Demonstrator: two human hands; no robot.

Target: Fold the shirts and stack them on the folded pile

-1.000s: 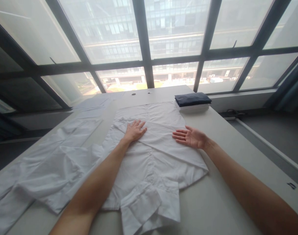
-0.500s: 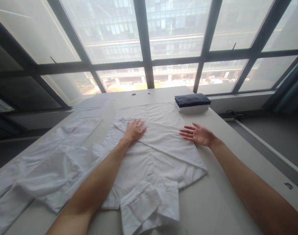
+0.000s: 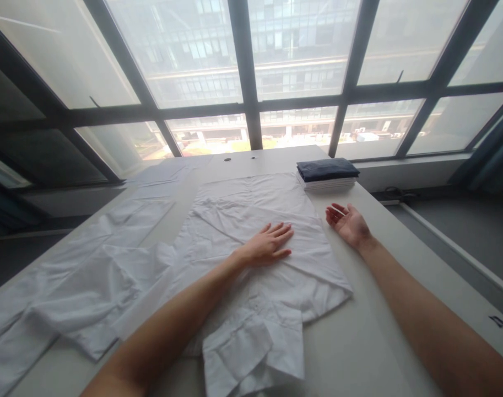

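A white shirt (image 3: 251, 220) lies spread on the pale table (image 3: 358, 342), partly folded, with its collar end nearest me. My left hand (image 3: 268, 245) lies flat on the middle of the shirt, fingers stretched out and pointing right. My right hand (image 3: 347, 223) rests at the shirt's right edge, palm up, fingers slightly curled and apart, holding nothing that I can see.
A stack of folded clothes (image 3: 326, 174), dark blue on top of white, stands at the far right of the table. More white cloth (image 3: 77, 275) lies loose over the table's left side. Large windows run behind the table; the floor drops away on the right.
My left hand has slid right and toward me across the shirt. My right hand has moved right, off the shirt's middle to its right edge.
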